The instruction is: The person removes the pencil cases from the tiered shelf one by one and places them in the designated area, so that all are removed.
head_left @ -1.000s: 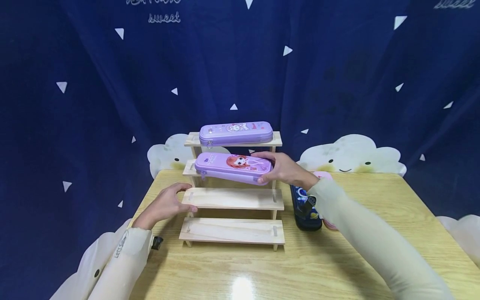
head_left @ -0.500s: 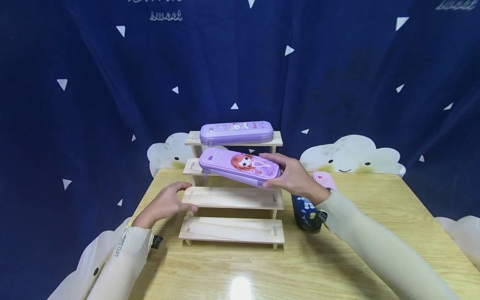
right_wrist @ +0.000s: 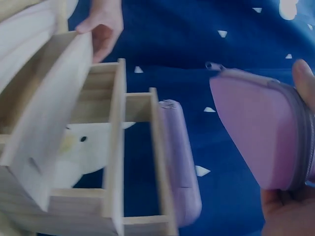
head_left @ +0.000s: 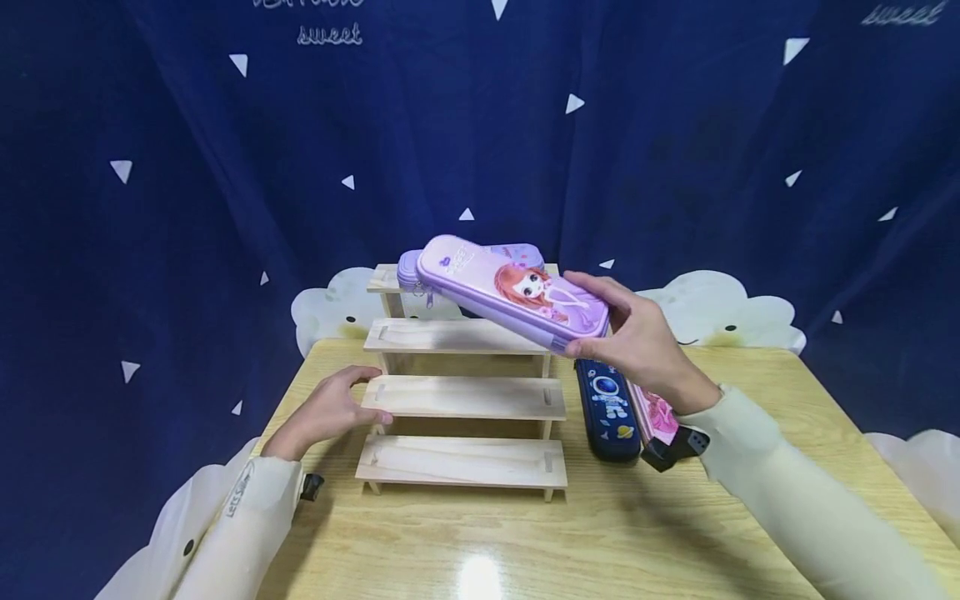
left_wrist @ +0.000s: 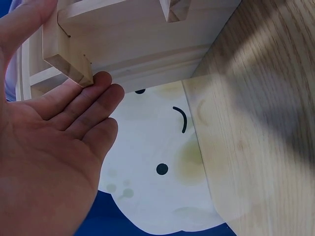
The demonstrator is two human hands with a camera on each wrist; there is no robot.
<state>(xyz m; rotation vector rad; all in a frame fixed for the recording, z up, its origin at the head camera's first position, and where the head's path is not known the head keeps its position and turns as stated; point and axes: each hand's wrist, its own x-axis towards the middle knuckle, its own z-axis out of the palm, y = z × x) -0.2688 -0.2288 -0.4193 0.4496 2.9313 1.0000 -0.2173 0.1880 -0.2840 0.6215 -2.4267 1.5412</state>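
My right hand (head_left: 647,346) grips one end of a purple pencil case (head_left: 480,268) with a red-haired girl on its lid. The case is tilted, raised above the four-tier wooden rack's (head_left: 465,397) right side; in the right wrist view its pink-purple side and zip show. My left hand (head_left: 330,407) holds the left end of the rack's second-lowest board, thumb over the front edge. In the left wrist view, its fingertips (left_wrist: 102,78) touch a wooden support. Another purple pencil case (right_wrist: 178,157) lies on the top tier, partly covered in the head view by the held one.
On the wooden table (head_left: 465,542), a navy astronaut pencil case (head_left: 606,408) lies right of the rack, with a pink pencil case (head_left: 658,414) beside it, partly behind my wrist. A dark blue curtain (head_left: 465,125) with cloud shapes hangs behind.
My right hand has lifted the girl pencil case off the second tier from the top, up and to the right, tilting it. My left hand stays on the rack.
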